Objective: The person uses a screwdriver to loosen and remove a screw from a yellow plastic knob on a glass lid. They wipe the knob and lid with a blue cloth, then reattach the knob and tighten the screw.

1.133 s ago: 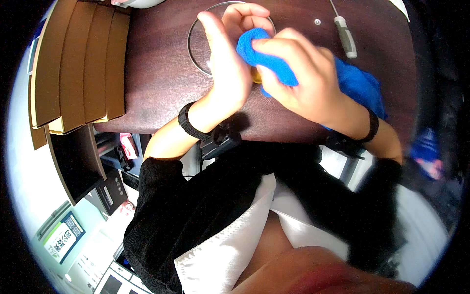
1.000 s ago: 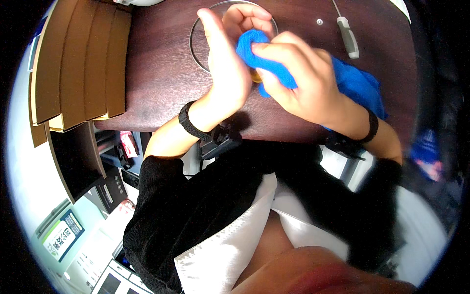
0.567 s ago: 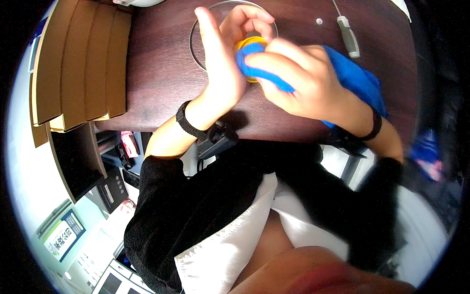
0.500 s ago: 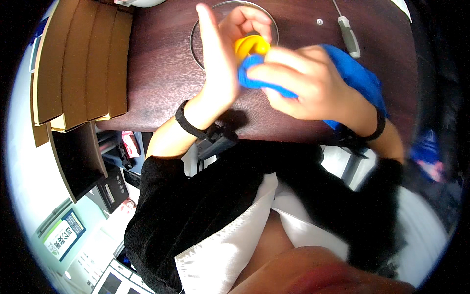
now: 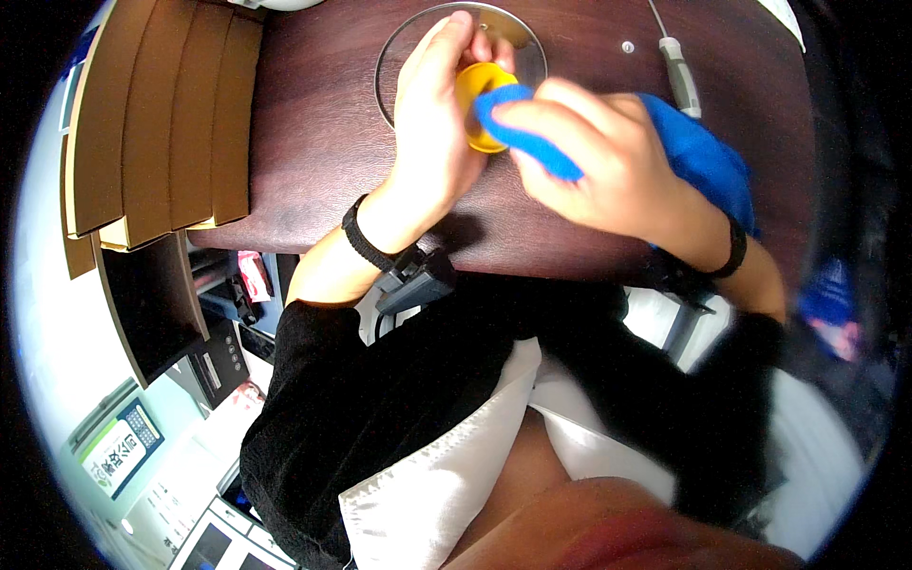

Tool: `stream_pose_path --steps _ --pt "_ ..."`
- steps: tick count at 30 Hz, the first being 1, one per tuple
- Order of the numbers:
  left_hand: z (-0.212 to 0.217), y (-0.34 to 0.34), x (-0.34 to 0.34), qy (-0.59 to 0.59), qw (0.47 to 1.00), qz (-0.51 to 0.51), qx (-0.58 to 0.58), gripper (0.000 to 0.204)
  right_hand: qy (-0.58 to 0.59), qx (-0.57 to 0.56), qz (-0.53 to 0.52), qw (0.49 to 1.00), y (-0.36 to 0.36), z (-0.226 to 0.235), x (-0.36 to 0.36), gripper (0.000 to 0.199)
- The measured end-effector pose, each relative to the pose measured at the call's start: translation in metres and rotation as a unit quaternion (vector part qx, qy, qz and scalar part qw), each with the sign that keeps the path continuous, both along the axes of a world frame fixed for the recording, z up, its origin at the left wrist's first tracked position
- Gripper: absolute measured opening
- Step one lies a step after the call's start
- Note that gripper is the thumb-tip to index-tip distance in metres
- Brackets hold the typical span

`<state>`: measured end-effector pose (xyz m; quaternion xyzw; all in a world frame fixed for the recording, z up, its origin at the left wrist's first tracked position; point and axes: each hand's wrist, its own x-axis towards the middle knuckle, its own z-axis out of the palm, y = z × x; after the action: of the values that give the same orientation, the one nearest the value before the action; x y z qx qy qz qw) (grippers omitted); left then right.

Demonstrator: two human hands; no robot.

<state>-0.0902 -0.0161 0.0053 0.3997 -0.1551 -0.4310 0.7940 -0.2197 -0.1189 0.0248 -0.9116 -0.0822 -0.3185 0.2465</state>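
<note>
Cloth [image 5: 543, 155], blue, pinched in right grip [image 5: 608, 161], against a round yellow piece [image 5: 466, 93]. Left grip [image 5: 442, 109] curled around that piece. Grey-handled screwdriver [image 5: 680, 78] on tabletop [image 5: 323, 123].

Yellow round piece [image 5: 467, 100] partly behind blue cloth [image 5: 534, 145]

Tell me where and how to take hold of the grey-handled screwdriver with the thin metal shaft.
Grip the thick grey handle around its middle, probably best coming from the person's side with the right hand, after setting down the soft blue cloth: the handle's butt points toward the person, while the thin metal shaft runs away to the picture's top edge.
</note>
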Motion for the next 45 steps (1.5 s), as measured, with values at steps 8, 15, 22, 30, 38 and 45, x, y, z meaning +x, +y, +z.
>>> stream_pose_path --steps 8,15,22,30,38,45 --pt "0.004 -0.003 -0.008 -0.074 0.997 -0.005 -0.015 0.027 0.004 -0.007 0.017 1.000 0.008 0.005 -0.003 0.027" --pt "0.019 0.014 0.049 -0.112 0.984 0.100 -0.095 0.022 0.137 -0.020 -0.018 0.990 -0.030 0.032 -0.007 0.022" --pt "0.012 0.054 0.154 -0.579 0.758 0.138 0.266 0.009 0.132 -0.017 -0.102 0.986 -0.045 0.015 0.003 0.022" --pt "-0.002 0.042 0.151 -0.794 0.433 0.038 0.426 0.032 0.153 0.008 -0.114 0.982 -0.042 -0.002 0.013 0.024" --pt "-0.010 0.050 0.140 -0.800 0.465 0.057 0.374 0.045 0.132 0.013 -0.131 0.983 -0.043 0.005 0.036 0.024" --pt "-0.005 0.054 0.123 -0.819 0.497 0.005 0.287 0.088 0.134 0.007 -0.117 0.984 -0.030 0.003 0.059 0.021"
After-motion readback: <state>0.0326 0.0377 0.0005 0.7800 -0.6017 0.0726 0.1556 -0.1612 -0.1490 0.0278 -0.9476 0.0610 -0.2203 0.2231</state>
